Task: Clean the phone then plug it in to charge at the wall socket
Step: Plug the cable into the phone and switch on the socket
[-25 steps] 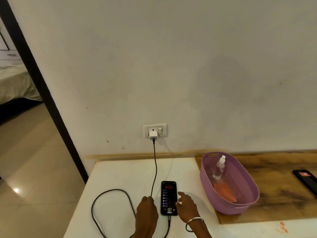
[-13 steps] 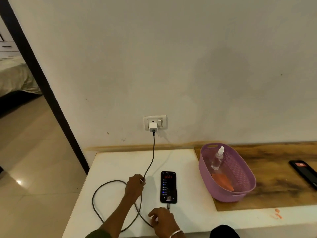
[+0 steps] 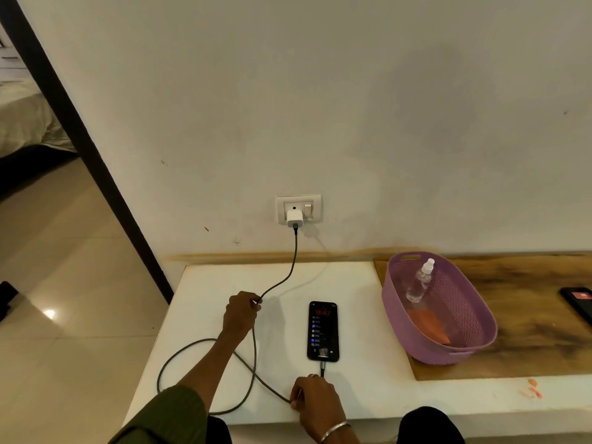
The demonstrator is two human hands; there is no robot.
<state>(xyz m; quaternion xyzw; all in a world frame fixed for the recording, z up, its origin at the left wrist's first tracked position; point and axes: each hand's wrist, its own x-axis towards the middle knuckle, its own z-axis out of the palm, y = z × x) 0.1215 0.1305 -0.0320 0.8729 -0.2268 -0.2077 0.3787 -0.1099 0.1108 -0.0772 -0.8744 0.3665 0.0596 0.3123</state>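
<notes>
A black phone [image 3: 323, 331] lies face up on the white table [image 3: 362, 318], its screen lit. A dark charging cable [image 3: 282, 280] runs from its bottom end, loops over the table and rises to a white charger [image 3: 294, 218] plugged into the wall socket [image 3: 299, 207]. My left hand [image 3: 241, 313] is closed around the cable left of the phone. My right hand [image 3: 315, 399] pinches the cable just below the phone's connector.
A purple basket [image 3: 397, 312] right of the phone holds a clear spray bottle [image 3: 419, 281] and an orange cloth [image 3: 429, 325], and rests on a wooden board [image 3: 538, 318]. A second dark phone [image 3: 578, 301] lies at the far right. A doorway opens on the left.
My left hand has moved from beside the phone up and left, lifting the cable. My right hand has drawn back from the phone's side to the cable below its connector.
</notes>
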